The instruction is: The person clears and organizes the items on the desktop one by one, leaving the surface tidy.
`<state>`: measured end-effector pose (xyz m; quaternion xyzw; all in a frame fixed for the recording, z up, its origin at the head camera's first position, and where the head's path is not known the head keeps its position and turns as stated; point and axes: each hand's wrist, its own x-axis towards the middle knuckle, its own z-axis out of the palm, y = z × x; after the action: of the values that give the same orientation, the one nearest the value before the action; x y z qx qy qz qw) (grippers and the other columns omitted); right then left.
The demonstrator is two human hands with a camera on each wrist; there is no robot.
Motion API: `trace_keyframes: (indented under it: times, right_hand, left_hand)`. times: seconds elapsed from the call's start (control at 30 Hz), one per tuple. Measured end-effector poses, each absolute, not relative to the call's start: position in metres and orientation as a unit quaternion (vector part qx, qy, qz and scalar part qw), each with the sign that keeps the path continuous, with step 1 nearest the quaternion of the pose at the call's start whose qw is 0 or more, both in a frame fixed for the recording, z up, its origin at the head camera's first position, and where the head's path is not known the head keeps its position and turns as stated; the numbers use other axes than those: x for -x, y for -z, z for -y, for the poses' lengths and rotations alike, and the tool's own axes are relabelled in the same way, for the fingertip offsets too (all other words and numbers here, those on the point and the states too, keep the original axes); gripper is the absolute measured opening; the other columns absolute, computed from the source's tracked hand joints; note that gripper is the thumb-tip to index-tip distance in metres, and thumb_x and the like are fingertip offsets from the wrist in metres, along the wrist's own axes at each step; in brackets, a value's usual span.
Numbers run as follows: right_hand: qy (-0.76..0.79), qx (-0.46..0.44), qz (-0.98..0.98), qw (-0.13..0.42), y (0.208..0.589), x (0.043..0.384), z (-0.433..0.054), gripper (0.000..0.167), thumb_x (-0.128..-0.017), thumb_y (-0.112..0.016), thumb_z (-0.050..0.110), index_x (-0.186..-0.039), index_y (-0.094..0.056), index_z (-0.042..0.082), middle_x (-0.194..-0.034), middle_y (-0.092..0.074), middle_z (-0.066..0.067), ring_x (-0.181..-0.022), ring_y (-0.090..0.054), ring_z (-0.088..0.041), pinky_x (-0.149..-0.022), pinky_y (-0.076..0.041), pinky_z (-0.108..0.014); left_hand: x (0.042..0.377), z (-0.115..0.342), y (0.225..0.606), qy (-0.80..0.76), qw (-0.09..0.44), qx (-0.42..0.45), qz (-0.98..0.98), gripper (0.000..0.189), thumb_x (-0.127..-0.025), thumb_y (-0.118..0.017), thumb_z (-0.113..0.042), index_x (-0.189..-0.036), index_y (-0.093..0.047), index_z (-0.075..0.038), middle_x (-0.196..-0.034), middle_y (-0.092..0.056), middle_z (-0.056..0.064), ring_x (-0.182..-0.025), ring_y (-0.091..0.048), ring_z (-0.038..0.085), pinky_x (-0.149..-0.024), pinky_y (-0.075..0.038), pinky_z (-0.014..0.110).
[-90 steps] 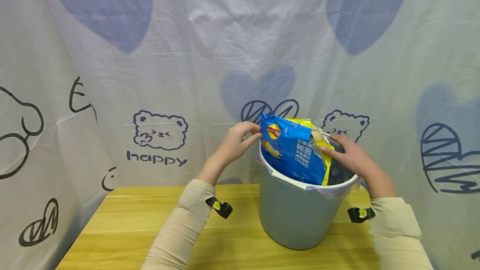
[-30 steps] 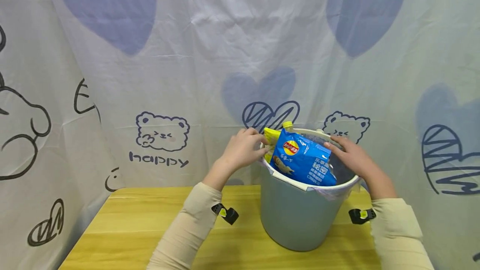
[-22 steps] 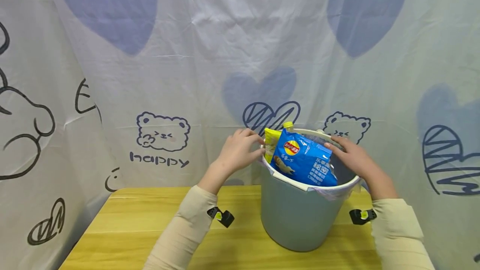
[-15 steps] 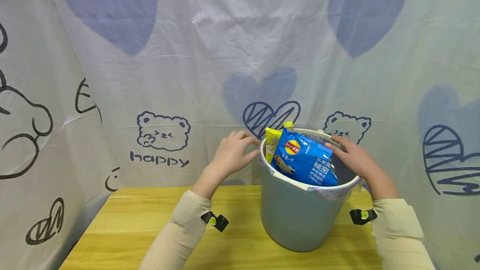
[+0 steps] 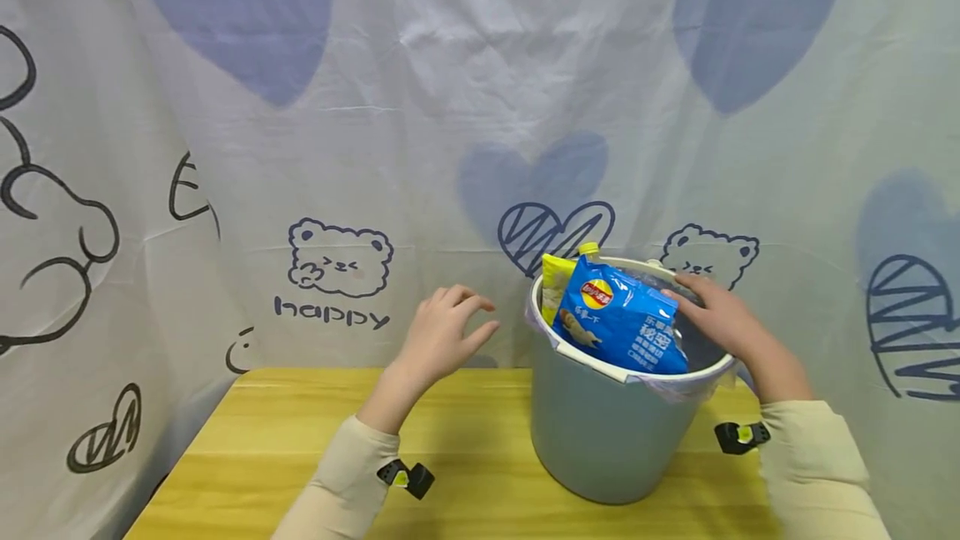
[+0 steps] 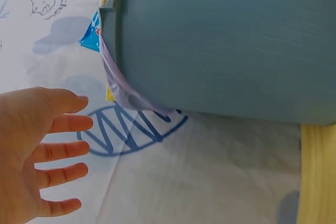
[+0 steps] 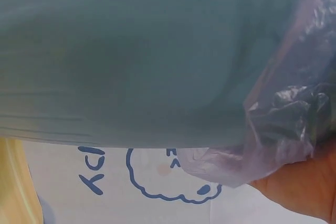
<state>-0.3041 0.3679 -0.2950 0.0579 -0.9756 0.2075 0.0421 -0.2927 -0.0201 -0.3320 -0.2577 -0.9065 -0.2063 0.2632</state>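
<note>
A grey bin [image 5: 607, 432] with a white rim and a thin plastic liner [image 7: 286, 129] stands on the table. Inside it, a blue chip bag [image 5: 622, 319] leans above the near rim, with a yellow bag [image 5: 553, 282] behind it on the left. The yellow cap of a bottle [image 5: 588, 248] shows at the back. Left of the bin, my left hand [image 5: 442, 336] hangs in the air, fingers spread and holding nothing. My right hand [image 5: 723, 319] lies over the bin's right rim, thumb and forefinger pointing inward near the blue bag; its other fingers are mostly hidden.
The yellow wooden table [image 5: 292, 432] extends left of the bin. Close behind it hangs a white cloth [image 5: 435, 190] printed with hearts and bears. Each wrist wears a small black camera, such as the left wrist camera [image 5: 405, 477].
The blue bag has sunk and tilted into the bin, uncovering the bottle cap. My left hand has let go of the bags and moved left and down. The right hand stays at the rim.
</note>
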Motion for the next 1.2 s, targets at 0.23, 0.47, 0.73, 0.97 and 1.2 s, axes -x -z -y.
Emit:
trace_keyframes:
  times: [0.23,0.47,0.73,0.97,1.2]
  right_hand:
    - [-0.198,-0.069,0.977,0.044,0.294,0.305,-0.371,0.078,-0.1,-0.034,0.056,-0.151,-0.024,-0.003,-0.152,-0.023,-0.037,-0.137,-0.022,-0.059,-0.106,-0.023,-0.073]
    - [-0.198,-0.081,0.975,0.063,0.295,0.305,-0.373,0.078,-0.101,-0.034,0.056,-0.151,-0.022,-0.003,-0.151,-0.024,-0.037,-0.136,-0.024,-0.059,-0.105,-0.024,-0.073]
    - [-0.198,-0.07,0.974,0.085,0.294,0.298,-0.377,0.074,-0.102,-0.032,0.052,-0.152,-0.022,-0.001,-0.153,-0.016,-0.038,-0.137,-0.019,-0.061,-0.104,-0.02,-0.076]
    - [-0.193,-0.072,0.972,0.111,0.293,0.286,-0.379,0.073,-0.103,-0.03,0.052,-0.15,-0.026,-0.004,-0.153,-0.017,-0.038,-0.137,-0.018,-0.061,-0.103,-0.019,-0.077]
    - [-0.198,-0.068,0.966,0.149,0.3,0.268,-0.384,0.067,-0.104,-0.032,0.047,-0.151,-0.027,0.0,-0.154,-0.017,-0.035,-0.137,-0.018,-0.06,-0.1,-0.02,-0.079]
  left_hand:
    - [0.283,0.037,0.35,0.214,0.276,0.238,0.906,0.022,-0.091,-0.067,-0.035,-0.109,-0.07,-0.021,-0.114,-0.063,0.002,-0.107,-0.058,0.026,-0.088,-0.047,0.047]
    - [0.271,0.054,0.367,0.216,0.289,0.221,0.906,0.022,-0.089,-0.069,-0.034,-0.108,-0.07,-0.022,-0.111,-0.065,0.002,-0.104,-0.059,0.027,-0.087,-0.048,0.048]
    - [0.262,0.071,0.393,0.216,0.304,0.195,0.907,0.022,-0.087,-0.072,-0.032,-0.106,-0.071,-0.02,-0.105,-0.066,0.001,-0.1,-0.061,0.025,-0.085,-0.05,0.047]
    - [0.252,0.087,0.411,0.216,0.293,0.158,0.918,0.025,-0.088,-0.071,-0.032,-0.109,-0.07,-0.019,-0.108,-0.067,0.002,-0.102,-0.062,0.026,-0.084,-0.05,0.045]
    - [0.239,0.1,0.421,0.223,0.289,0.12,0.923,0.029,-0.087,-0.072,-0.033,-0.111,-0.07,-0.018,-0.109,-0.067,0.003,-0.104,-0.062,0.027,-0.089,-0.05,0.049]
